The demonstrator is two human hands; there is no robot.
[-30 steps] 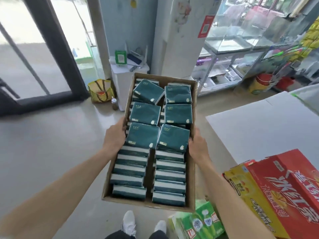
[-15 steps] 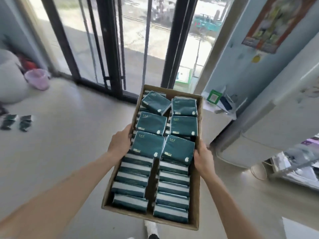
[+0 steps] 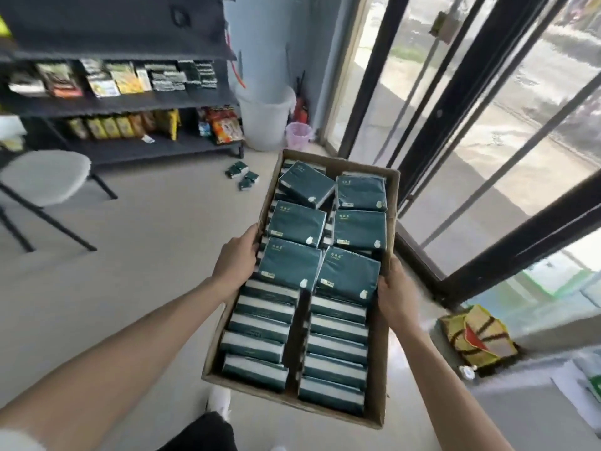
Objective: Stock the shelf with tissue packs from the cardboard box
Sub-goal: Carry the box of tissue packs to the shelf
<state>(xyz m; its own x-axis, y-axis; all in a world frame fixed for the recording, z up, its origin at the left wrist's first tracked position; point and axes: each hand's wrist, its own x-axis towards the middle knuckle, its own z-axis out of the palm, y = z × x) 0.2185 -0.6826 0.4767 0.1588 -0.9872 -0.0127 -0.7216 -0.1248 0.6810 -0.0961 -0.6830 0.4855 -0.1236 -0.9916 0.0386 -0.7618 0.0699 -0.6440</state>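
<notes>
I carry an open cardboard box (image 3: 380, 369) above the floor, full of dark green tissue packs (image 3: 291, 263). Several packs lie flat on top at the far end; the near ones stand on edge in two rows. My left hand (image 3: 234, 260) grips the box's left wall and my right hand (image 3: 395, 292) grips its right wall. A dark shelf unit (image 3: 130, 102) stands at the far left with snack packets and some green packs (image 3: 182, 76) on its middle level. Three loose tissue packs (image 3: 242, 175) lie on the floor in front of it.
A grey stool (image 3: 42, 177) with black legs stands at the left. A white bin (image 3: 265, 118) and a pink basket (image 3: 297, 135) sit beside the shelf's right end. Black-framed glass doors (image 3: 455, 125) fill the right. A yellow bag (image 3: 476, 338) lies at the right.
My view has swung left with the box held the same way: the counter and red cartons left the view, the glass doors passed to the right, and the shelf and stool came into view.
</notes>
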